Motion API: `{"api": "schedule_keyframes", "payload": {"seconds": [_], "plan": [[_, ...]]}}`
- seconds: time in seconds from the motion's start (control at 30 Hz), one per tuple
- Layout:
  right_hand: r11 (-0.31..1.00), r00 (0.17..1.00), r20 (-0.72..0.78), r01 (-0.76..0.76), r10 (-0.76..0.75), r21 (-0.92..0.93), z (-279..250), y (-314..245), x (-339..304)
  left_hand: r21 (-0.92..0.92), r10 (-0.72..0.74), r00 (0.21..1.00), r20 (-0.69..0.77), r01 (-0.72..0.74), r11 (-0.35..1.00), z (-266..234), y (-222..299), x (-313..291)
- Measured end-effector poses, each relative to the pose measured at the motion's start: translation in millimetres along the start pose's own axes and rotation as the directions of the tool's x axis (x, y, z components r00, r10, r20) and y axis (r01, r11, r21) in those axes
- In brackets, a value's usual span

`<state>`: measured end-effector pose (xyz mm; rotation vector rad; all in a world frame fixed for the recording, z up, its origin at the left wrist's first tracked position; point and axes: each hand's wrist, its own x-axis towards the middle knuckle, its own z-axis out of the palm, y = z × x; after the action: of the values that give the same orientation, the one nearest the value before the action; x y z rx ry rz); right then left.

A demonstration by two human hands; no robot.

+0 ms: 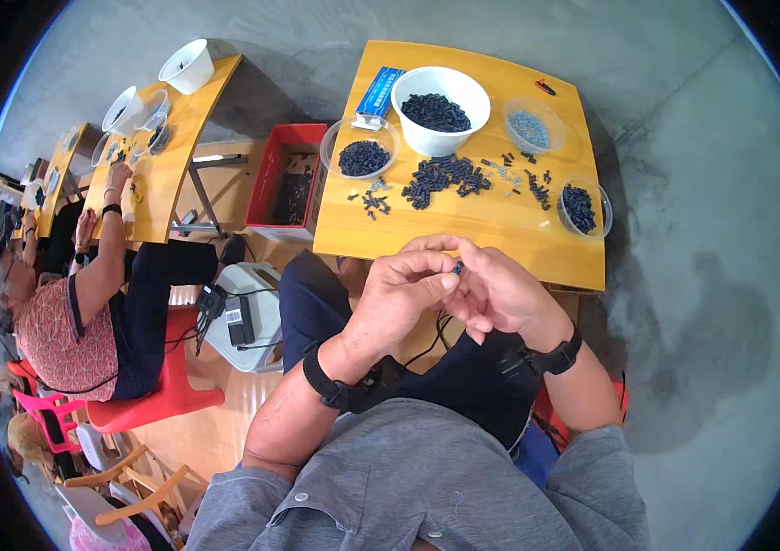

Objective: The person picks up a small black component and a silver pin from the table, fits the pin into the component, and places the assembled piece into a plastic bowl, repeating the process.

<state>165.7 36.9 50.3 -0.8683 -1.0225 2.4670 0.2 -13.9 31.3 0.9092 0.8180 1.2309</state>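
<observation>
My left hand (396, 296) and my right hand (506, 286) meet in front of the table's near edge. Thumb and forefinger of the left pinch a small dark plastic part (458, 267). The fingers of my right hand curl around the same part, partly hiding it. Beyond them, a loose pile of small black plastic parts (440, 179) lies on the yellow wooden table (353, 241). A white bowl (436, 140) full of black parts stands behind the pile. Clear round tubs of black parts flank it, one on the left (364, 158) and one on the right (581, 208).
A clear tub of light-blue pieces (533, 125), a blue box (381, 92) and small silvery pieces (505, 171) share the table. Left of it, a red carton (289, 179) sits on the floor near a grey stool (241, 317). Another person (68, 331) works at a neighbouring table.
</observation>
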Motion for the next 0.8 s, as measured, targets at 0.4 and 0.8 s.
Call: {"api": "schedule_keyframes", "payload": {"seconds": [0.4, 0.8], "plan": [[0.998, 0.985, 0.17, 0.0, -0.009, 0.056, 1, 15, -5, -0.174, -0.088, 0.992, 0.089, 0.103, 0.979, 6, 3, -6], [0.961, 0.989, 0.131, 0.032, -0.071, 0.273, 3, 42, -9, -0.218, -0.138, 0.975, 0.174, 0.174, 0.96, 3, 2, -7]]}}
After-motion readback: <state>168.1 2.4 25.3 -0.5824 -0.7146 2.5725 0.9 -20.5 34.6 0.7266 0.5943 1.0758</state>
